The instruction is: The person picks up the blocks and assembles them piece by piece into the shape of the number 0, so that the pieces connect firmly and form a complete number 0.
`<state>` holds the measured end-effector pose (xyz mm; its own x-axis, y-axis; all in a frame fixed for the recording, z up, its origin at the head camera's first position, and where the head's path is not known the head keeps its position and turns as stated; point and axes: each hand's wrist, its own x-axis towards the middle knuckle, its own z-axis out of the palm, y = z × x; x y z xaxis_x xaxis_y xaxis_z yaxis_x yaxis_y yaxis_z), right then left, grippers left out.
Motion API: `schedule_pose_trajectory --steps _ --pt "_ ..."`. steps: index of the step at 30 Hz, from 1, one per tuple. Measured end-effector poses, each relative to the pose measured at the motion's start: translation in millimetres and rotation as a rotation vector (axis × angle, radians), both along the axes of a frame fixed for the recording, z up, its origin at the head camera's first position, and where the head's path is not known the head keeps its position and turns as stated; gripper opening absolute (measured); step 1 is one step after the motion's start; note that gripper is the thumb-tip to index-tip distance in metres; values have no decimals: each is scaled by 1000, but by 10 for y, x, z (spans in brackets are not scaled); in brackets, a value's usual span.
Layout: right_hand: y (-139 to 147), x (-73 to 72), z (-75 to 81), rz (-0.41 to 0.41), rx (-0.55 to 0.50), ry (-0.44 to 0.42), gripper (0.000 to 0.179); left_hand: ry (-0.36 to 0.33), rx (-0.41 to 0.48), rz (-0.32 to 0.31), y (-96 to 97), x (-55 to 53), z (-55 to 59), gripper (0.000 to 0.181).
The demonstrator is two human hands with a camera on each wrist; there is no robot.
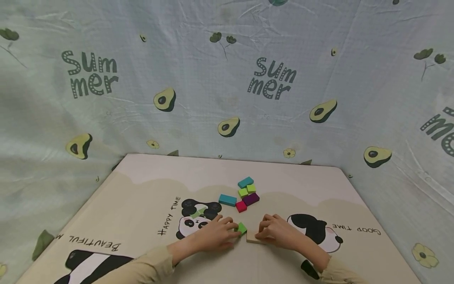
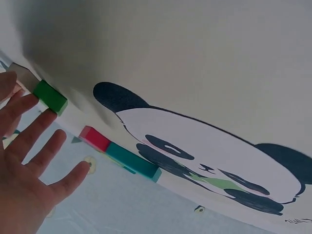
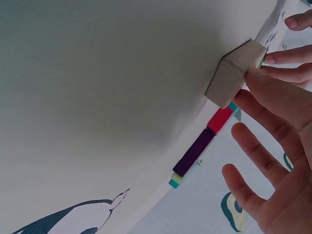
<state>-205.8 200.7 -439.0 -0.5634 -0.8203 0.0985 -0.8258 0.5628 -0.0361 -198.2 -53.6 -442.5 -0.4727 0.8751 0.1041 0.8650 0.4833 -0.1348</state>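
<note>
One angular, pale, matte wooden block (image 3: 229, 75) on the panda-printed tabletop (image 1: 142, 207), pinched by the right hand (image 1: 281, 233); smooth green block (image 1: 242, 228) just beside it, touched by the left hand (image 1: 218, 234), fingers apart.

Blk grp (image 1: 243, 193) on tbl (image 1: 291, 181), beyond hands (image 1: 217, 235)

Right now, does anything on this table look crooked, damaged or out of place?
Nothing looks damaged or out of place. The wooden block in the right hand and the green block by the left hand look intact. Only mildly crooked: the near teal block slants opposite the purple block.
</note>
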Motion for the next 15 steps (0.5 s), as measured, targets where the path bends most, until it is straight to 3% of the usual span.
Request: schedule_pose_trajectory --steps 15 --pt "21 -58 25 -23 -21 -92 16 35 -31 11 24 37 10 37"
